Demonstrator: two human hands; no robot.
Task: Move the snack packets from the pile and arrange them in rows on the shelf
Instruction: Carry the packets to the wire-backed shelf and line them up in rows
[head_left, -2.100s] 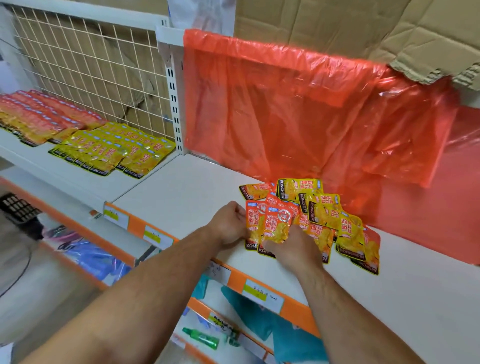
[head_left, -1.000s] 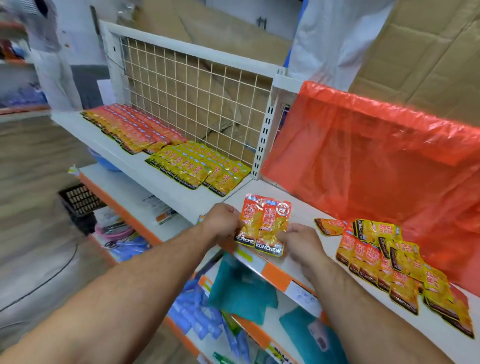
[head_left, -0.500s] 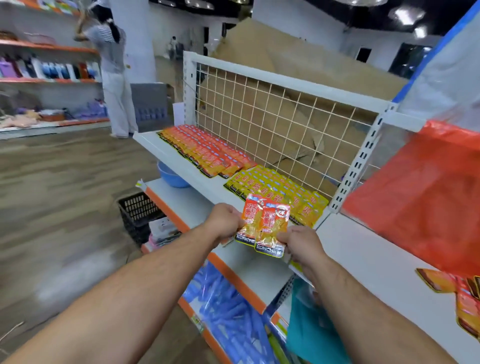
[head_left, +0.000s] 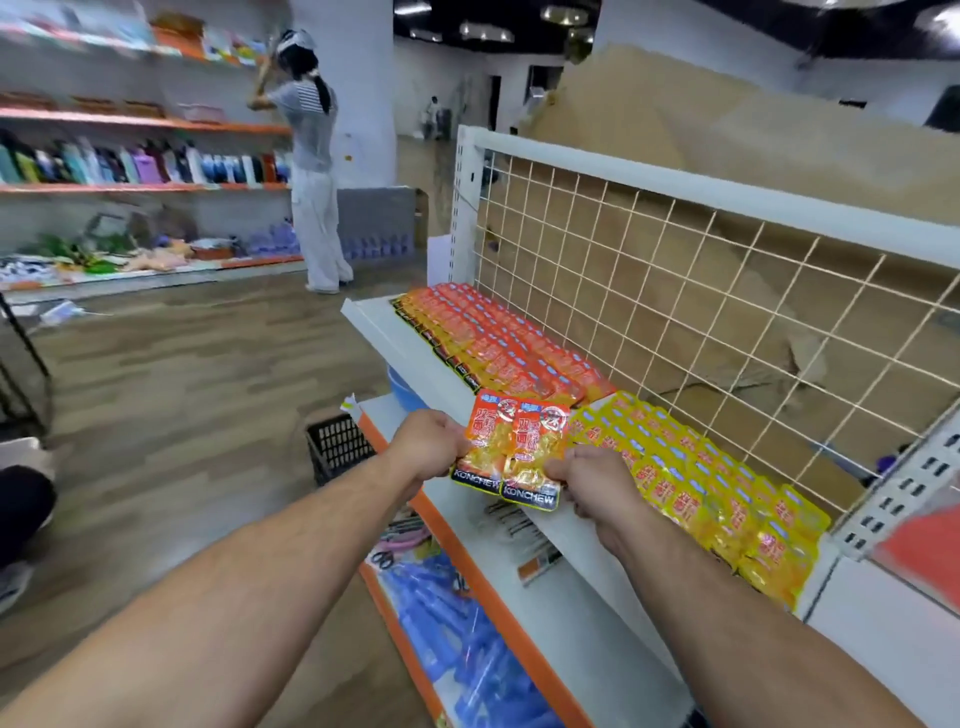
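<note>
Two packets (head_left: 511, 449) at least, overlapped, pinched between left grip (head_left: 428, 441) and right grip (head_left: 592, 480) (both clamped on the edges), held over the shelf (head_left: 371, 325) front, where orange rows (head_left: 498, 343) meet yellow rows (head_left: 717, 483). Likely to slide apart on release, being glossy, and knock laid rows askew.

On shelf (head_left: 370, 325): packet rows (head_left: 519, 353); before its edge: held packets (head_left: 511, 457).

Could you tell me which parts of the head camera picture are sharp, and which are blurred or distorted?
Head view: the orange packets pinched by the left hand and right hand are sharp, KONCHEW legible; the far shelves and floor are softly blurred; the forearms swell toward the bottom corners, a wide-angle stretch.
</note>
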